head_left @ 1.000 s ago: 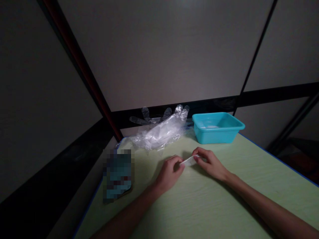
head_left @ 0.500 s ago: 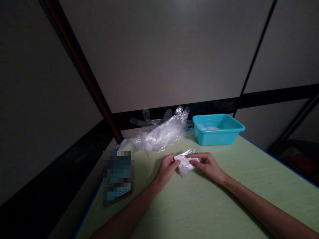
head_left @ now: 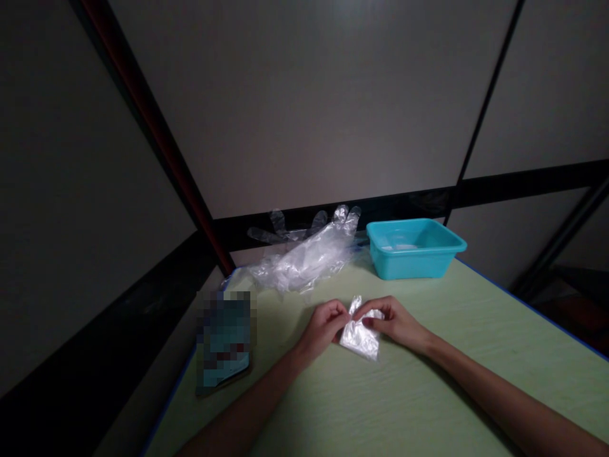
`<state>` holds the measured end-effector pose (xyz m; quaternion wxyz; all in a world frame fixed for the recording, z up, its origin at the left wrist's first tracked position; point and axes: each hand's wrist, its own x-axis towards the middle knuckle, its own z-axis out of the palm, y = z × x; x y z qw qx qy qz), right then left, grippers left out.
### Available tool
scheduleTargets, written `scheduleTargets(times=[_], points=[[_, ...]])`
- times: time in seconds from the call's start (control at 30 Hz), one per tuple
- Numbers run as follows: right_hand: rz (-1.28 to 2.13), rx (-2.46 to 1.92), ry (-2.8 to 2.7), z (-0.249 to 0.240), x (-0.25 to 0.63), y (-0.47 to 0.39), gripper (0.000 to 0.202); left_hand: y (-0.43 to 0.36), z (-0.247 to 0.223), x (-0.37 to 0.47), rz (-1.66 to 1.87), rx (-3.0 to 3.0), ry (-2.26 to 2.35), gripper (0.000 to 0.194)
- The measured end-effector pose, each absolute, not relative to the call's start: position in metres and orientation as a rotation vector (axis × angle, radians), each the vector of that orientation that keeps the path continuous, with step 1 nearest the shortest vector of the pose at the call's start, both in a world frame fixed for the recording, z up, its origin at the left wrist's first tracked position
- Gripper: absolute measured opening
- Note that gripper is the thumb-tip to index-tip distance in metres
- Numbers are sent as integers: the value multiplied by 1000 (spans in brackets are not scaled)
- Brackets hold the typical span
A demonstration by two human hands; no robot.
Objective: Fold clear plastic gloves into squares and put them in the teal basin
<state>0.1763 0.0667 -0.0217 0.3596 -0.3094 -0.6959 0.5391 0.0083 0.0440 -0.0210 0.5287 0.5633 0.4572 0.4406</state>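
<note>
A crinkled, folded clear plastic glove is between my two hands, just over the green tabletop. My left hand pinches its left edge between thumb and fingers. From the right, my right hand has its thumb and index finger on the upper part of the plastic, also pinched. The fingers cover part of the folds. Behind them lies a loose pile of clear disposable gloves, with several finger shapes sticking up at its back edge.
A turquoise plastic basin with something pale inside stands at the back right of the table. At the left edge is a phone-like object, blurred by pixels. Wall panels rise behind the table.
The glove in my hands has turned and shifted slightly toward me, its folded lower part now hanging below my fingers. The glove pile and basin have stayed in place.
</note>
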Motion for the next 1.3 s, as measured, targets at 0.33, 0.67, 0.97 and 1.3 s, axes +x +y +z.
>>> scheduleTargets(times=[0.33,0.67,0.97,1.3], points=[[1516,-749,-1447,-20,174,70,29,43,-19,6,1137,1354,1161,17],[1656,-687,-1448,-21,174,68,60,44,-20,8,1103,1316,1108,20],[1585,-770,-1391,-21,171,67,44,47,-24,8,1201,1287,1176,22],[1586,-779,-1322,-24,170,68,43,45,-23,6,1197,1211,1204,24]])
